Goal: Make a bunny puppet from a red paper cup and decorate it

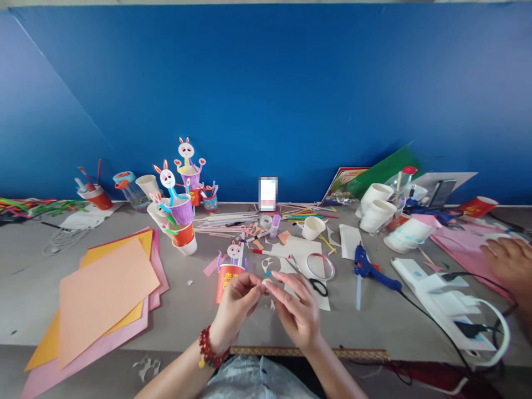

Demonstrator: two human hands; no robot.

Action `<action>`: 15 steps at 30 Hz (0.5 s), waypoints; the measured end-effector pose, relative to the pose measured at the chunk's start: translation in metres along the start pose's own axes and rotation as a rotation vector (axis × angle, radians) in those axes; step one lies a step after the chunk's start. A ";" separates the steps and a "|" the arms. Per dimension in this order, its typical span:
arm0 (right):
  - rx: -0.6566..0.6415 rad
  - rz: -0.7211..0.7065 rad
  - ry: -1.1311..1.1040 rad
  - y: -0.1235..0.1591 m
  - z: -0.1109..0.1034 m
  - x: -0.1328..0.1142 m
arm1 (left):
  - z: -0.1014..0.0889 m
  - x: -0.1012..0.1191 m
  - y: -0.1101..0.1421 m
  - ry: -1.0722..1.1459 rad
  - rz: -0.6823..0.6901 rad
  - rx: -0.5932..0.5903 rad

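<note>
Low over the front middle of the table, my left hand [238,302] pinches a small white paper piece [266,282] between thumb and fingertips. The fingers of my right hand [298,307] close on the same piece from the other side. A tiny bit of blue shows just above it. Beside my left hand stands a red paper cup [224,277] with a rabbit face [234,250] and purple arms. Past my right hand lie black-handled scissors [318,287], a tape roll [321,267] and white paper [305,252] with cut scraps.
Coloured paper sheets [106,293] are stacked at left, near rabbit figures on stacked cups [183,235]. To the right lie a blue glue gun [374,270] and a corded power strip [440,305]. Another person's hand [509,260] rests on pink paper at far right.
</note>
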State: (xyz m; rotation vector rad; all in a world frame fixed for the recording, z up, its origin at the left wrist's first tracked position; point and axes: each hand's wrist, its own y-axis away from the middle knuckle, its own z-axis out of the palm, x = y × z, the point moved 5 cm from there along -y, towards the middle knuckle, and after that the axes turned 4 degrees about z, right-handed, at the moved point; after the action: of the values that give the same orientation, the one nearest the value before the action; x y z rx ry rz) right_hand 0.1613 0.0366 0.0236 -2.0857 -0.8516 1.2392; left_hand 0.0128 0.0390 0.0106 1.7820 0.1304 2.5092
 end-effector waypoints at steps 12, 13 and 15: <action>-0.200 0.536 -0.369 -0.014 0.007 0.016 | -0.001 0.001 0.000 -0.175 0.073 -0.029; -0.229 0.566 -0.382 -0.014 0.010 0.016 | -0.001 0.001 0.000 -0.192 0.080 -0.046; -0.260 0.611 -0.397 -0.013 0.015 0.017 | -0.001 -0.001 0.001 -0.199 0.068 -0.076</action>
State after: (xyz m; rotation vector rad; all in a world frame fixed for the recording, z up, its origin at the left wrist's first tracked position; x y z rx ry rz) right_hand 0.1505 0.0600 0.0180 -2.4519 -0.5649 2.0038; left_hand 0.0118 0.0376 0.0095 2.0228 -0.0353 2.3273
